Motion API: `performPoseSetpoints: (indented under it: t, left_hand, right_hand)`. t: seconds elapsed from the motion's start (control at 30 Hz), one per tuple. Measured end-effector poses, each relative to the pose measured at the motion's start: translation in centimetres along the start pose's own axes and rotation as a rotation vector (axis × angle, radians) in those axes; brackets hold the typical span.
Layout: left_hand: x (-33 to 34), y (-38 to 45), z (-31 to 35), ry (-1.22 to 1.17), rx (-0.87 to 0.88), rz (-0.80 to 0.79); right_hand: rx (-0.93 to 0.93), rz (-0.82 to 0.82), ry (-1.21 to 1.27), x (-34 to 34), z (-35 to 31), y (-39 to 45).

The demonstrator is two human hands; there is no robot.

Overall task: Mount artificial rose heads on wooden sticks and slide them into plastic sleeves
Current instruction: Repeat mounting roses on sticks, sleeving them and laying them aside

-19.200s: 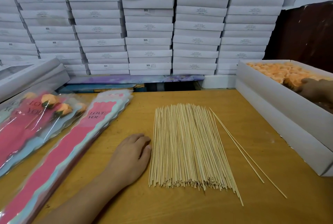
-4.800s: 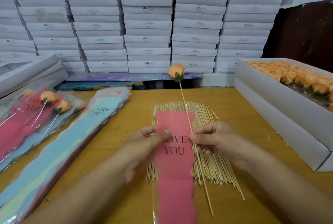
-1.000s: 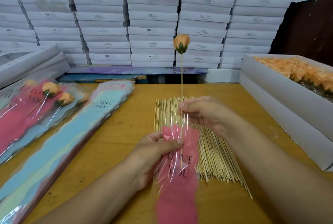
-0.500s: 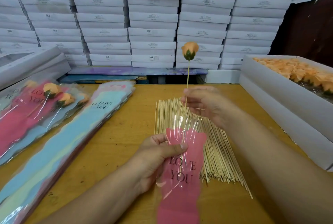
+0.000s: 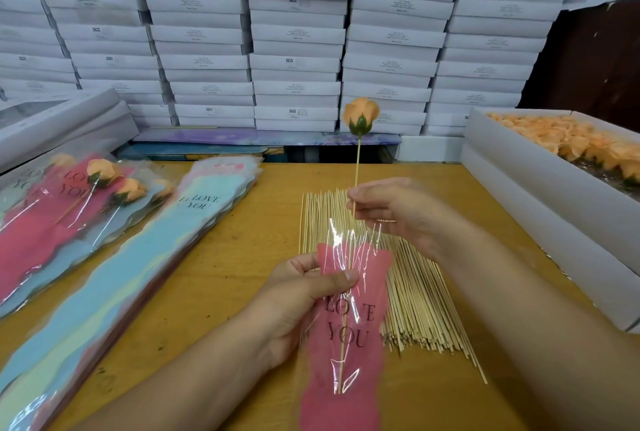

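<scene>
Step in hand, judging by the layout: sleeving. The wooden stick (image 5: 347, 295) is already partly inside the pink sleeve (image 5: 349, 330), its lower tip seen through the clear film below the "LOVE YOU" print. The rose head (image 5: 361, 115) is mounted on the stick's top end, held upright and well above the sleeve mouth, over the loose stick pile (image 5: 388, 274).

Next move, as judged: the stick is to be pushed further down until the rose head sits inside the mouth. Film must be kept open and the stick in line with the sleeve, else the tip may snag or pierce the plastic.

The sleeve's upper edge is pinched by the left hand (image 5: 304, 295), thumb on the front, fingers curled behind. The stick is pinched between the fingertips of the right hand (image 5: 391, 209), just above the sleeve mouth, wrist raised off the table (image 5: 242, 240).

Finished sleeved roses (image 5: 104, 184) lie at far left, spare sleeves (image 5: 145, 257) beside them; the box of rose heads (image 5: 540, 167) stands at right.
</scene>
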State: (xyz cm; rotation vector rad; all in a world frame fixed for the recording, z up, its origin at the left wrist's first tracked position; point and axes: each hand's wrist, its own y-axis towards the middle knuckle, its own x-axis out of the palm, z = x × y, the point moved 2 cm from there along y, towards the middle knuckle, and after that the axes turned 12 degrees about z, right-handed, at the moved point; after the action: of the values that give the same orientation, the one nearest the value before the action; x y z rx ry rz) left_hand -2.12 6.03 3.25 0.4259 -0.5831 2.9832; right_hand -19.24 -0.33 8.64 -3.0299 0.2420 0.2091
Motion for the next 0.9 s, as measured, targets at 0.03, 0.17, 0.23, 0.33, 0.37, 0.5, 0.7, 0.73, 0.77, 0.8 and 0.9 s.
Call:
performPoseSetpoints:
  t: [0.03,0.17,0.23,0.33,0.37,0.5,0.7,0.73,0.77,0.8,0.9]
  left_hand:
    - [0.0,0.0,0.1,-0.002,0.004,-0.005]
    - [0.0,-0.1,0.3,0.001,0.023,-0.007]
    - [0.0,-0.2,0.4,-0.004,0.033,-0.008]
    - [0.1,-0.4,0.4,-0.005,0.038,-0.012]
    - [0.1,-0.4,0.4,-0.009,0.037,-0.014]
    - [0.2,-0.5,0.3,-0.025,0.017,-0.035]
    - [0.2,-0.7,0.1,0.000,-0.002,-0.036]
    - [0.2,-0.7,0.1,-0.001,-0.008,-0.032]
    - [0.1,-0.7,0.0,-0.003,-0.009,-0.028]
    - [0.1,-0.6,0.0,-0.003,-0.008,-0.025]
    - [0.2,-0.6,0.0,0.009,-0.006,-0.023]
  right_hand:
    - [0.002,-0.010,-0.009,0.0,0.3,-0.1]
    - [0.010,-0.039,-0.022,0.0,1.1,-0.5]
    - [0.014,-0.052,-0.020,-0.1,1.2,-0.7]
    - [0.025,-0.057,-0.018,-0.2,1.4,-1.0]
    - [0.027,-0.057,-0.025,-0.2,1.3,-1.0]
    - [0.000,-0.038,-0.055,-0.3,0.1,-0.6]
    - [-0.011,0.138,0.121,-1.1,-2.7,1.3]
    - [-0.007,0.155,0.135,-1.1,-2.7,1.4]
    - [-0.005,0.163,0.144,-1.1,-2.7,1.5]
    - [-0.005,0.165,0.150,-1.0,-2.6,1.6]
    - [-0.003,0.150,0.152,-1.0,-1.8,1.4]
